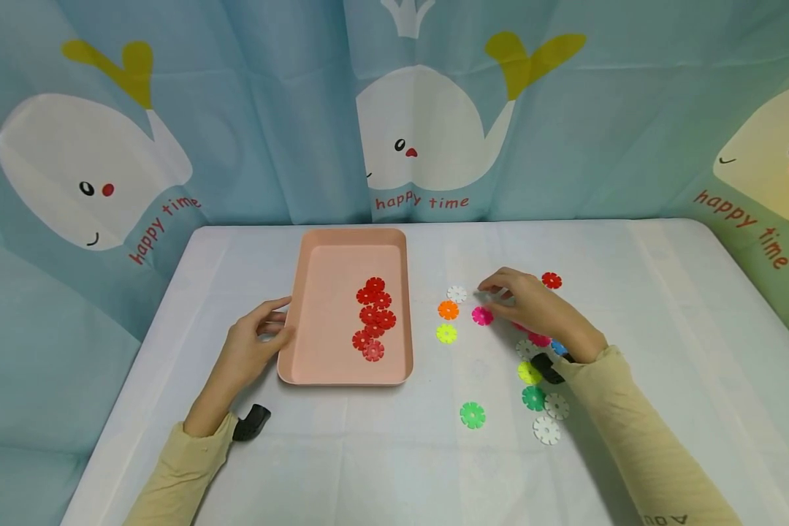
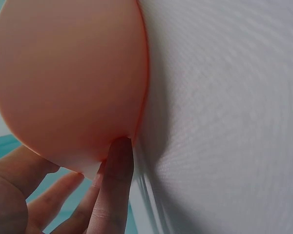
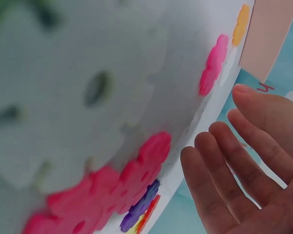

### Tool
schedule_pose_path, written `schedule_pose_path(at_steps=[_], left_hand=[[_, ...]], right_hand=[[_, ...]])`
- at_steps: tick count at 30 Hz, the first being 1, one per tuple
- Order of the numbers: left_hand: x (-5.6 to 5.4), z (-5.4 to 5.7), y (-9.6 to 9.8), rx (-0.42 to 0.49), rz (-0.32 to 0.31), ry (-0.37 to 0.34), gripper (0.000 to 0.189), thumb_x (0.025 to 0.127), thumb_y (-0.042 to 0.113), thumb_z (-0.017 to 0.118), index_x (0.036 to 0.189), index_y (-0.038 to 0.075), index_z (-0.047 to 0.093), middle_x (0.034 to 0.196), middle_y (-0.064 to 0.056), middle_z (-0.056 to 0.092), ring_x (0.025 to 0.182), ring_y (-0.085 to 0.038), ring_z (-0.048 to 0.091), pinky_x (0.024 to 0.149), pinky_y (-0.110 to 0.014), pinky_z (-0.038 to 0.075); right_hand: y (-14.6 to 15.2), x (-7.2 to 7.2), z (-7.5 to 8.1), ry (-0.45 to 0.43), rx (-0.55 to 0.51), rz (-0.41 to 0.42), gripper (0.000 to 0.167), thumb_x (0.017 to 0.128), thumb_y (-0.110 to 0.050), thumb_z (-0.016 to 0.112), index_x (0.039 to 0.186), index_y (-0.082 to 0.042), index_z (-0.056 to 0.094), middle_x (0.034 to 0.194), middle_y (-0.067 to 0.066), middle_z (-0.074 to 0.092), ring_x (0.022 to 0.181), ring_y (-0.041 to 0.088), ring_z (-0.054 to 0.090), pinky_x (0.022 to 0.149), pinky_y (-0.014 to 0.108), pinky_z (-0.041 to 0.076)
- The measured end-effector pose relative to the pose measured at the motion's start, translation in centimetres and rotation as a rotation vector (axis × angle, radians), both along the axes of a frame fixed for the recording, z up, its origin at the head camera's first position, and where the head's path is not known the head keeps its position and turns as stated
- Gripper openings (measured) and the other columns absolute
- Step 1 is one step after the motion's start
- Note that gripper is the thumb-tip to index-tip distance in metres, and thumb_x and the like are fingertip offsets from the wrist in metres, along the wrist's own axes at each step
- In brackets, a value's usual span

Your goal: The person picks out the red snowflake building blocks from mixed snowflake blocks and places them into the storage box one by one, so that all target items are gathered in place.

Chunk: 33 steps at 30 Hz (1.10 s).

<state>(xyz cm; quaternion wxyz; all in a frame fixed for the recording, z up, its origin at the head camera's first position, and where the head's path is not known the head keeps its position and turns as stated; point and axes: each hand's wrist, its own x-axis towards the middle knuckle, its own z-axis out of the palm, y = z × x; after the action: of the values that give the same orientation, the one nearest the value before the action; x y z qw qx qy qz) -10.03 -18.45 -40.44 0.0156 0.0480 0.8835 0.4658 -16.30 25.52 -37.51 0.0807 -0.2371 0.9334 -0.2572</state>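
On the table lies a shallow pink tray (image 1: 329, 307), with several red snowflake discs (image 1: 370, 314) gathered in its right half. My left hand (image 1: 253, 341) holds the tray's left edge; its thumb overlaps the rim, and in the left wrist view a fingertip touches the outer wall of the tray (image 2: 68, 87). To the right of the tray, my right hand (image 1: 526, 301) hovers low over the table, holding nothing, its fingers loosely bent. Right at its thumb is a magenta disc (image 1: 482, 315). A white disc (image 1: 456, 294) lies just left of its fingertips.
Orange (image 1: 448, 310) and yellow (image 1: 446, 334) discs lie beside the tray. A single red disc (image 1: 551, 280) sits behind the right hand. Under and near the right wrist are several mixed discs, including a green one (image 1: 534, 398). Another green disc (image 1: 473, 415) lies nearer. A whale-print curtain (image 1: 289, 131) hangs behind.
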Motion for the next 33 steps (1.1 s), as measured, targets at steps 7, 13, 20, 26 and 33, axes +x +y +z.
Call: schedule_pose_path(at_steps=[7, 13, 20, 26, 33], left_hand=[[0.0, 0.0, 0.0, 0.005, 0.001, -0.015, 0.05, 0.095, 0.006, 0.065, 0.143, 0.005, 0.051, 0.123, -0.021, 0.065, 0.109, -0.034, 0.066, 0.091, -0.043, 0.051], [0.0, -0.1, 0.0, 0.01, -0.001, -0.012, 0.05, 0.095, 0.006, 0.065, 0.143, 0.004, 0.051, 0.123, -0.022, 0.064, 0.109, -0.034, 0.066, 0.091, -0.044, 0.051], [-0.1, -0.2, -0.1, 0.003, -0.002, 0.003, 0.05, 0.095, 0.005, 0.066, 0.143, 0.004, 0.052, 0.122, -0.022, 0.065, 0.108, -0.034, 0.066, 0.09, -0.041, 0.052], [0.0, -0.2, -0.1, 0.001, -0.007, 0.002, 0.05, 0.095, 0.005, 0.066, 0.143, 0.003, 0.051, 0.122, -0.022, 0.065, 0.107, -0.034, 0.067, 0.09, -0.041, 0.052], [0.0, -0.2, -0.2, -0.002, -0.012, -0.004, 0.05, 0.096, 0.007, 0.065, 0.143, 0.005, 0.051, 0.123, -0.021, 0.065, 0.108, -0.033, 0.067, 0.089, -0.037, 0.051]], right_hand=[[0.7, -0.2, 0.2, 0.048, 0.019, -0.011, 0.032, 0.087, -0.005, 0.075, 0.117, 0.004, 0.067, 0.115, 0.018, 0.064, 0.1, 0.033, 0.063, 0.086, 0.048, 0.055], [1.5, -0.5, 0.2, 0.073, 0.053, -0.018, 0.034, 0.087, -0.007, 0.076, 0.118, 0.002, 0.066, 0.118, 0.019, 0.062, 0.101, 0.032, 0.059, 0.086, 0.048, 0.055], [2.5, -1.0, 0.7, 0.072, 0.069, -0.025, 0.034, 0.087, -0.005, 0.075, 0.118, 0.004, 0.066, 0.118, 0.022, 0.061, 0.1, 0.033, 0.057, 0.088, 0.051, 0.053], [3.2, -1.5, 0.8, 0.032, 0.085, -0.079, 0.037, 0.086, -0.008, 0.076, 0.12, 0.003, 0.066, 0.119, 0.021, 0.06, 0.106, 0.035, 0.057, 0.088, 0.052, 0.054], [3.7, -2.0, 0.4, 0.035, 0.085, -0.088, 0.036, 0.086, -0.007, 0.076, 0.119, 0.004, 0.065, 0.117, 0.022, 0.061, 0.105, 0.036, 0.057, 0.089, 0.052, 0.054]])
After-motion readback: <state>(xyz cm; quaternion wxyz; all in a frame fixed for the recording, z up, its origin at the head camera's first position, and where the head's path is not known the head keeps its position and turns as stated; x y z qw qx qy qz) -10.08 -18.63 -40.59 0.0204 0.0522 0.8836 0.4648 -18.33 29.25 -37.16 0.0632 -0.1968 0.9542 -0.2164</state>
